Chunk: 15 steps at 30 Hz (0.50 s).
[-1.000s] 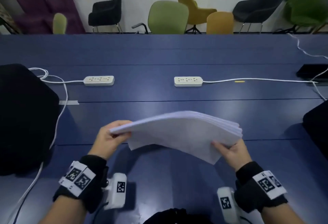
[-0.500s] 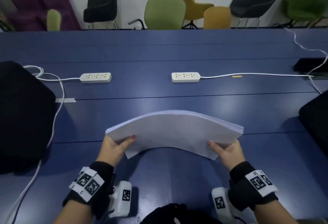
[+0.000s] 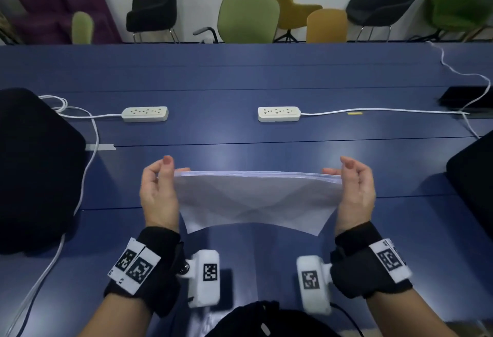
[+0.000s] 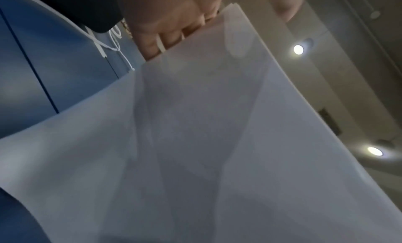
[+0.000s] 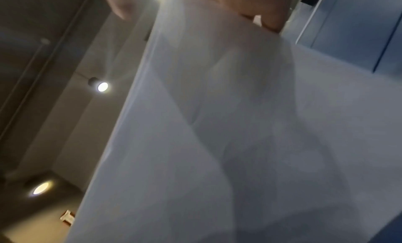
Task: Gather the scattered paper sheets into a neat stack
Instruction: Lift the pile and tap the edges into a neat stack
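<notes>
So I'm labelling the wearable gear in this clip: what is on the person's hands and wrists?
The left hand and right hand are bare, with reddish painted nails. Each wrist has a black wrap: the left wrist wrap and right wrist wrap both carry white bands printed with black square tags. A white camera block with its own tag sits inside each wrist.

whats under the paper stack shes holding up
Under the paper stack, which the left hand and right hand hold upright by its side edges, only bare blue table shows below its lower edge. The table strip directly behind the sheets is covered.
</notes>
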Available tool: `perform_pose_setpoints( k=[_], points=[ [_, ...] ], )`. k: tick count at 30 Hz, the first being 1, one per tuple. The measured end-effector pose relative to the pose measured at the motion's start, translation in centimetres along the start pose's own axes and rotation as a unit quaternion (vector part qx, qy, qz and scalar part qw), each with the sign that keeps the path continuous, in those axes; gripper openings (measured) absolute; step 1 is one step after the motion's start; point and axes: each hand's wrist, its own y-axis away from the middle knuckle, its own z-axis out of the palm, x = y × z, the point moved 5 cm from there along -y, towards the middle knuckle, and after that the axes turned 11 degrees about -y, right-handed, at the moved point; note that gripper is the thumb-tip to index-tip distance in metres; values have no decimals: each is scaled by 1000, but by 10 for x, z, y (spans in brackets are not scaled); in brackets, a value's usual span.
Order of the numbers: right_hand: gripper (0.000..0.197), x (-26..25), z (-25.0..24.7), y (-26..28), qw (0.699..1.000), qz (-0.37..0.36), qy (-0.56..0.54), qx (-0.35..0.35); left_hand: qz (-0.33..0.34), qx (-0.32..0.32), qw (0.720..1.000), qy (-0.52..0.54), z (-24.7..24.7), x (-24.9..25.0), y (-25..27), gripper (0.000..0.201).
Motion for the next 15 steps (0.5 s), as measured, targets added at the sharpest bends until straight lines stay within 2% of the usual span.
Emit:
perform_pose_setpoints(
  k=[2, 4, 8, 11, 15],
  points=[
    [21, 6, 1, 0, 999, 24, 4, 40, -36, 16, 999, -7, 2, -6, -1, 12],
    [10, 11, 0, -1, 998, 39, 8, 50, -50, 11, 999, -14, 4, -8, -3, 8],
    [7, 8, 0, 1, 998, 30, -4, 53, -70, 13, 997, -21, 6, -7, -2, 10],
    [14, 5, 2, 1, 999, 16, 8, 51, -78, 18, 997, -24, 7, -7, -4, 14],
    [9, 8, 5, -2, 998, 36, 4, 46, -84, 11, 996, -10, 12, -5, -6, 12]
  ],
)
